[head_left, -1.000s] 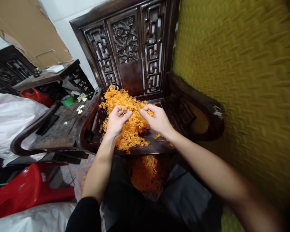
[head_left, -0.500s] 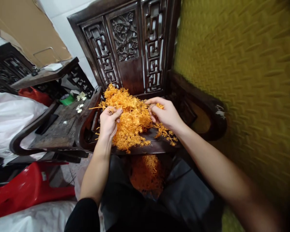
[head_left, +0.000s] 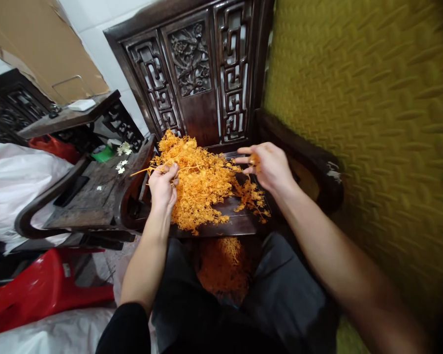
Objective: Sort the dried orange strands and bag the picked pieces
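A heap of orange artificial-looking plant sprigs (head_left: 203, 182), with thin branching stems, lies on the dark wooden chair seat (head_left: 239, 227). My left hand (head_left: 163, 187) is closed at the heap's left side, pinching an orange stem whose bare end sticks out to the left. To the right of the heap and above the seat is my right hand (head_left: 275, 167). Its fingers point left and stand somewhat apart, with a small orange piece (head_left: 255, 159) held against the palm. A few loose sprigs (head_left: 251, 196) lie below it at the seat's right side.
More orange material (head_left: 225, 265) sits low between my knees. The carved chair back (head_left: 192, 64) stands behind the heap, and a yellow textured surface (head_left: 362, 98) rises at right. Leftward are a wooden side table (head_left: 92, 187) with green tape (head_left: 103, 154), a red plastic stool (head_left: 47, 280) and white sacks (head_left: 18, 182).
My right hand has moved right, away from the heap, and its fingers have spread. My left hand has shifted slightly left, still pinching the stem.
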`<state>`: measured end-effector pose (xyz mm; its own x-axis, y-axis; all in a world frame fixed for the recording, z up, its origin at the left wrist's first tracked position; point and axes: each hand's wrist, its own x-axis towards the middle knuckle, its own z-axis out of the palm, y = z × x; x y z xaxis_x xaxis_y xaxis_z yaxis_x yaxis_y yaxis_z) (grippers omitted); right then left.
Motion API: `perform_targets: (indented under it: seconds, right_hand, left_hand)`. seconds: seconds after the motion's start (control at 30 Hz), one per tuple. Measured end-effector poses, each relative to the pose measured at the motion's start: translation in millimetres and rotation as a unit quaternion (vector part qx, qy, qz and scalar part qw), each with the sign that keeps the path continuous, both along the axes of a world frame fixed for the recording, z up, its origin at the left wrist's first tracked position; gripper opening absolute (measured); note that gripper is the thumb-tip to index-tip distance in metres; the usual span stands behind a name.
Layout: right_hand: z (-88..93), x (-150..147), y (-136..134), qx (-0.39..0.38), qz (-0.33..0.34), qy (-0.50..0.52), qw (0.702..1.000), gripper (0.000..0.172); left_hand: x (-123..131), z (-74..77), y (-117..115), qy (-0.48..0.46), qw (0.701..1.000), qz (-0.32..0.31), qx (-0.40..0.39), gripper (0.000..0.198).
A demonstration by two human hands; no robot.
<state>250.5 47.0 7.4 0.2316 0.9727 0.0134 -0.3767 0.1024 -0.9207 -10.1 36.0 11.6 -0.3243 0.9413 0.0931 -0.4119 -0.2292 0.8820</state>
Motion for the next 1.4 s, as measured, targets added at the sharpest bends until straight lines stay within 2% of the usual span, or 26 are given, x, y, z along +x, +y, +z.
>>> perform_targets:
  seconds: [0.07, 0.17, 0.23, 0.3, 0.37, 0.43, 0.5, 0.53, 0.6, 0.63, 0.7, 0.8, 0.87, 0.93, 1.0, 1.07, 1.13, 1.2, 1.3, 1.33, 1.4]
  right_hand:
    - [-3.6, -11, -12, -0.003, 0.101, -0.037, 0.994, 0.040]
    - [-8.8, -32, -27, -0.020, 0.274, -0.105, 0.956, 0.047]
    - [-11.5, -45, -31, -0.042, 0.331, -0.118, 0.935, 0.044]
    - [-13.6, -54, -31, -0.041, 0.294, -0.132, 0.946, 0.043]
    - [-13.5, -56, -27, 0.010, 0.220, -0.209, 0.953, 0.042]
    - [-10.5, -48, -21, 0.091, 0.149, -0.327, 0.929, 0.037]
    - [-5.7, -30, -14, 0.143, 0.075, -0.388, 0.907, 0.030]
    - [-3.6, -19, -12, 0.141, 0.032, -0.381, 0.913, 0.028]
    - [-2.0, -2, -9, 0.097, -0.024, -0.315, 0.944, 0.028]
    - [-2.9, 2, -9, 0.073, -0.017, -0.275, 0.958, 0.027]
    - [-7.7, -4, -14, 0.049, 0.070, -0.226, 0.970, 0.021]
    - [-17.2, -34, -25, 0.055, 0.222, -0.231, 0.946, 0.020]
    - [-20.6, -52, -29, 0.047, 0.263, -0.262, 0.927, 0.025]
    - [-20.2, -62, -28, 0.048, 0.254, -0.306, 0.916, 0.028]
    - [-17.6, -66, -25, 0.075, 0.210, -0.346, 0.911, 0.031]
    - [-15.1, -70, -20, 0.111, 0.175, -0.360, 0.910, 0.041]
    - [-14.4, -74, -17, 0.140, 0.153, -0.354, 0.912, 0.041]
    - [-15.5, -75, -15, 0.162, 0.115, -0.368, 0.908, 0.036]
    - [-18.6, -64, -13, 0.161, 0.035, -0.423, 0.891, 0.031]
    - [-19.5, -60, -13, 0.143, 0.027, -0.432, 0.890, 0.029]
    - [-20.3, -55, -15, 0.099, 0.056, -0.415, 0.903, 0.026]
  left_hand:
    - [2, -1.6, 1, -0.001, 1.000, -0.002, 0.006, 0.042]
    - [8, -5.1, 1, -0.006, 1.000, -0.002, 0.008, 0.043]
    - [15, -7.4, 0, -0.003, 1.000, -0.018, 0.007, 0.043]
    - [23, -8.8, -1, -0.001, 1.000, -0.022, 0.013, 0.042]
    - [28, -8.1, 1, -0.013, 1.000, 0.002, 0.023, 0.041]
    - [23, -5.0, 7, -0.025, 0.999, 0.031, 0.021, 0.039]
    - [8, -0.1, 14, -0.032, 0.997, 0.067, 0.008, 0.038]
    - [-2, 2.2, 17, -0.034, 0.995, 0.091, 0.002, 0.037]
    - [-20, 4.9, 22, -0.047, 0.989, 0.140, -0.006, 0.037]
    - [-25, 4.9, 23, -0.056, 0.987, 0.150, -0.004, 0.038]
    - [-23, 2.4, 22, -0.070, 0.991, 0.115, 0.006, 0.041]
    - [-1, -3.0, 17, -0.080, 0.995, 0.049, 0.039, 0.044]
    - [14, -5.4, 13, -0.086, 0.995, 0.034, 0.045, 0.045]
    - [26, -7.0, 8, -0.093, 0.995, 0.021, 0.031, 0.045]
    - [34, -8.6, 4, -0.098, 0.995, 0.012, 0.020, 0.045]
    - [40, -9.6, 0, -0.099, 0.995, 0.009, 0.019, 0.045]
    - [41, -8.5, -1, -0.100, 0.995, 0.009, 0.016, 0.044]
    - [30, -4.7, 3, -0.103, 0.994, 0.021, 0.010, 0.040]
    - [-2, 2.4, 13, -0.119, 0.990, 0.075, 0.010, 0.035]
    - [-12, 3.3, 17, -0.125, 0.988, 0.095, 0.009, 0.035]
    - [-23, 1.2, 21, -0.123, 0.988, 0.097, -0.003, 0.034]
